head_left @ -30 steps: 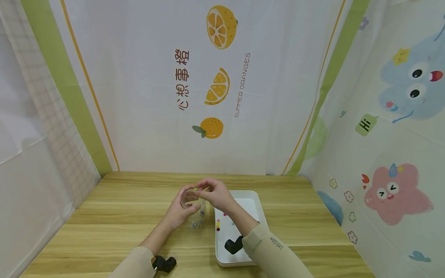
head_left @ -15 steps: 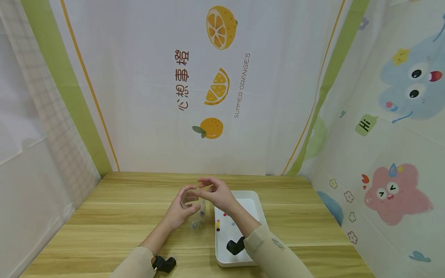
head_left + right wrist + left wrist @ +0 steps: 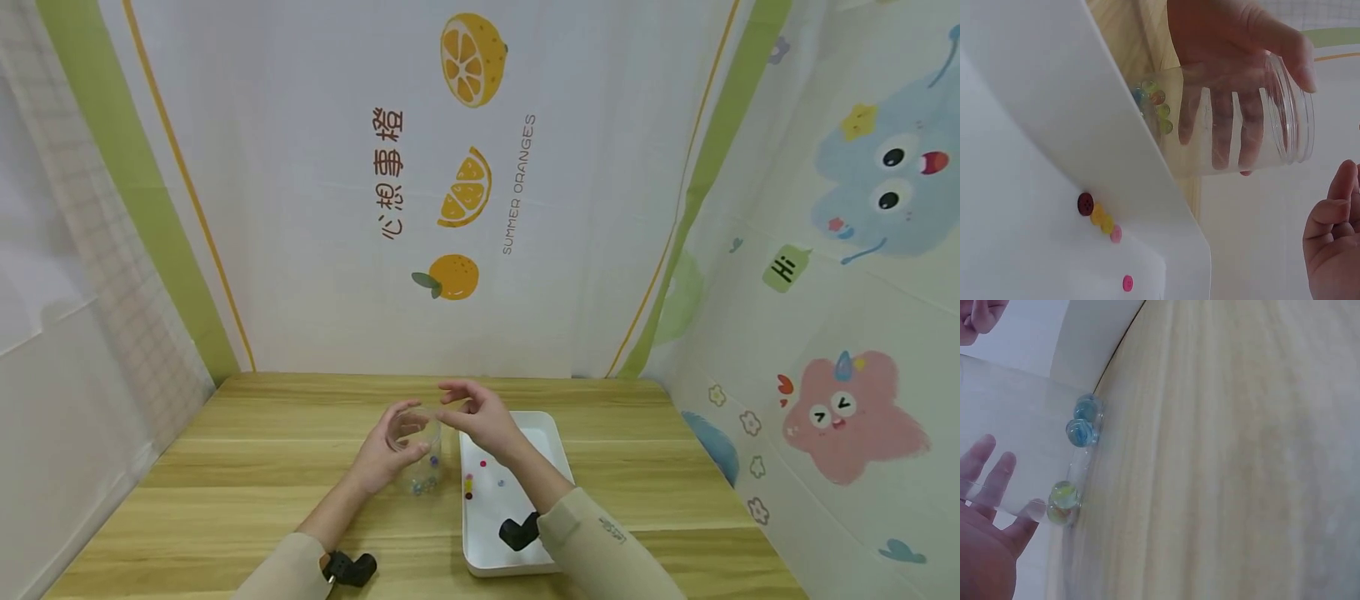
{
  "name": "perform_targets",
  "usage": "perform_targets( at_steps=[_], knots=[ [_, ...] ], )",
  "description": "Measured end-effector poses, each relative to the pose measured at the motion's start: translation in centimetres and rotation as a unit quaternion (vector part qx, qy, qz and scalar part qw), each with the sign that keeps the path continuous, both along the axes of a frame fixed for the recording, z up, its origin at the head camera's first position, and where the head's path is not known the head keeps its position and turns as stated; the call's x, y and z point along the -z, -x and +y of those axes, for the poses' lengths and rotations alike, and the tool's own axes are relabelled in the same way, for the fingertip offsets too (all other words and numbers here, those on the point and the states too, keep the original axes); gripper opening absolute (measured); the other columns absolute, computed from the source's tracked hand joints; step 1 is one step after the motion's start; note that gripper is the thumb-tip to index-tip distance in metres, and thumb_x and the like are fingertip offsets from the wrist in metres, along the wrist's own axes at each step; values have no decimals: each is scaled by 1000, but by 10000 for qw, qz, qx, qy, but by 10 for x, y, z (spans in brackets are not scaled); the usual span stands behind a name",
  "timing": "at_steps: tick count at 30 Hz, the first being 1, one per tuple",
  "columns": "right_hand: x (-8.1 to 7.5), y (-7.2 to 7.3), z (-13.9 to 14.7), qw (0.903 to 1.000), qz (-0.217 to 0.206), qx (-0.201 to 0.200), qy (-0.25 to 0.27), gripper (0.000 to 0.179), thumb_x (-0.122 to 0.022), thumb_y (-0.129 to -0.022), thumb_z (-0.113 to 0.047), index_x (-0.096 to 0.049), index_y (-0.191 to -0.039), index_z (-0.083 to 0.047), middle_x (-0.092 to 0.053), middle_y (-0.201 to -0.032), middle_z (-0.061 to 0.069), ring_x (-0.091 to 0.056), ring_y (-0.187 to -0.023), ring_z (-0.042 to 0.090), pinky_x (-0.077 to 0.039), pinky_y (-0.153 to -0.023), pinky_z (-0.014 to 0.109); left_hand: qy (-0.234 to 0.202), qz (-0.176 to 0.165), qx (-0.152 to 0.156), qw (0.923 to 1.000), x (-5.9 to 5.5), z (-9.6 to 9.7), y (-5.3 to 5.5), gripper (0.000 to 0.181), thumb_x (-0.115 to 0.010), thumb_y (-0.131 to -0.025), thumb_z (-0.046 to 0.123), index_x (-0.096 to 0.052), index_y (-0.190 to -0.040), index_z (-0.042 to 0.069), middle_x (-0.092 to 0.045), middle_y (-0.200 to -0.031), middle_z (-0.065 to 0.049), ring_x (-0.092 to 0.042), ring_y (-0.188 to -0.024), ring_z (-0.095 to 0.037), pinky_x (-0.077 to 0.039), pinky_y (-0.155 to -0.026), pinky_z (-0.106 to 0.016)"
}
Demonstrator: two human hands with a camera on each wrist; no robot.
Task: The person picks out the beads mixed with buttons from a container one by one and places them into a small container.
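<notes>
My left hand (image 3: 378, 462) grips a clear plastic jar (image 3: 417, 473), its thumb and fingers round the side just below the open mouth. Several glass marbles (image 3: 1163, 110) lie at the jar's bottom, green, amber and blue; in the left wrist view, blue marbles (image 3: 1080, 433) sit apart from a yellow-green marble (image 3: 1064, 494). To the right of the jar's rim, my right hand (image 3: 480, 423) hovers with thumb and index finger apart and nothing visible between them. The right wrist view shows that hand's fingers (image 3: 1329, 215) loosely bent, beyond the jar's mouth.
A white tray (image 3: 498, 525) stands on the wooden table (image 3: 187, 500) right of the jar. Inside it lie a dark red button (image 3: 1085, 204), a yellow button (image 3: 1107, 224) and a pink button (image 3: 1127, 283). My right forearm (image 3: 543, 483) passes over the tray.
A second ago my right fingers pinched something small and yellow-green at the jar's mouth. They have since parted, and the hand has drawn back to the right. The left hand keeps its hold.
</notes>
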State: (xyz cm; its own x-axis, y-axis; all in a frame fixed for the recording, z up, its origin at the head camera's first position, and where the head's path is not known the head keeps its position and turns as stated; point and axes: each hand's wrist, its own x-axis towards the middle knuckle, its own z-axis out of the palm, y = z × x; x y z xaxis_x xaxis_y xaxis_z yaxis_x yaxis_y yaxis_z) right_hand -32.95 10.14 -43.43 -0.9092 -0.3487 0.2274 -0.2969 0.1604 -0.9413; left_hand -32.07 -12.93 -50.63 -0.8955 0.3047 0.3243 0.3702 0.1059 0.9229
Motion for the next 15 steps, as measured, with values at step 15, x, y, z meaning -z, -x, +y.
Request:
perform_targets(
  at_steps=[15],
  knots=[
    [-5,-3,22,10000,-17,-20,-21,45,-77,-102,-22,-67,-146,-15,-68,-131,17,-59,-87,18,-49,-68,23,-207,-62,21,9998,-2,-11,-4,84,-70,-103,8,-20,-171,2,-41,-166,-37,-38,-155,-60,-38,-121,-76]
  ],
)
